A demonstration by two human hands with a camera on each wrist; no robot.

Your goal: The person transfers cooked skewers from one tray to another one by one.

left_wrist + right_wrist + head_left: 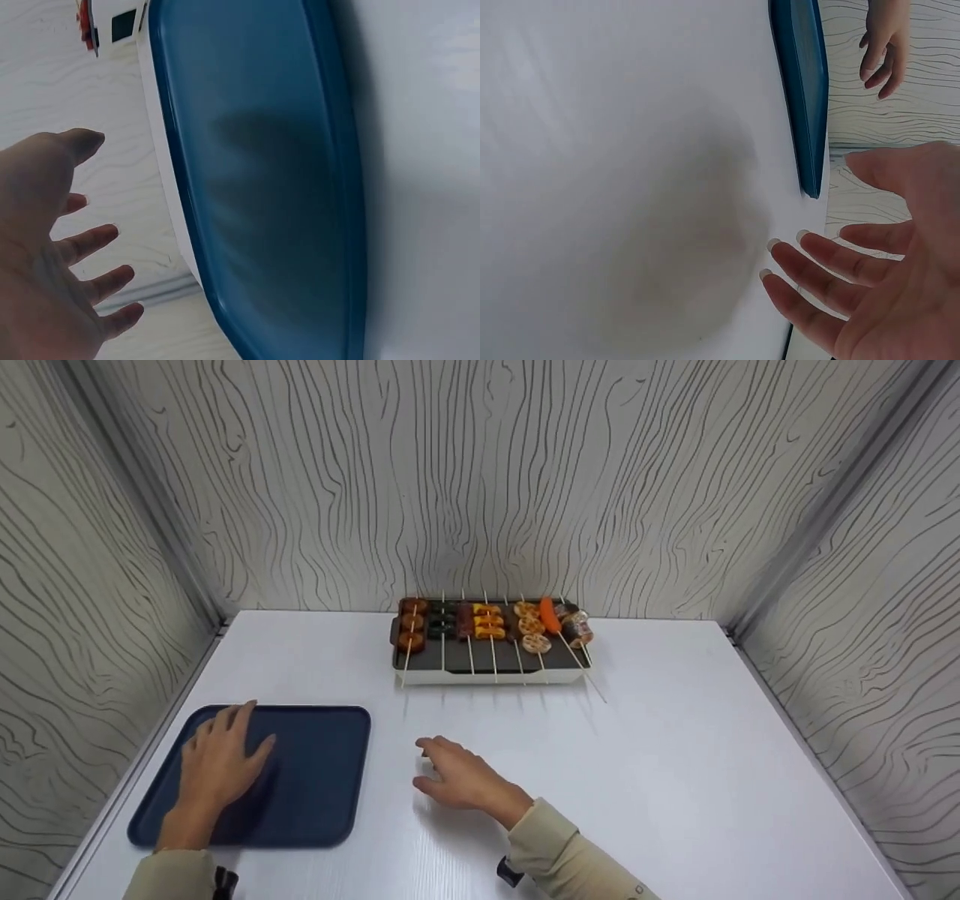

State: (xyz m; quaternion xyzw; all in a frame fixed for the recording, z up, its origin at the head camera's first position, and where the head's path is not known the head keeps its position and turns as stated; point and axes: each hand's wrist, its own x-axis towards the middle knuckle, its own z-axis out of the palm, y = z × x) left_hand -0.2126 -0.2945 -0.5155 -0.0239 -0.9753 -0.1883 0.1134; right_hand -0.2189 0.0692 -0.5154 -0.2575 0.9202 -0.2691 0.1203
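My left hand [219, 761] hovers over a dark blue tray [319, 780], fingers spread and holding nothing; its shadow falls on the tray in the left wrist view. To the right of the tray, my right hand [465, 774] is held above the white table, fingers relaxed and nothing in them. Farther back stands a grill [450, 660] with several skewers laid across it. Among them are a lotus root skewer [532, 626], an orange sausage [550, 615], a yellow-topped skewer [489, 622] and a skewer of round brown pieces [412, 622].
The white table [675, 750] meets wood-grain patterned panels [480, 480] at the back and both sides. Several skewer sticks stick out over the grill's front edge, one [595, 684] reaching farthest at the right.
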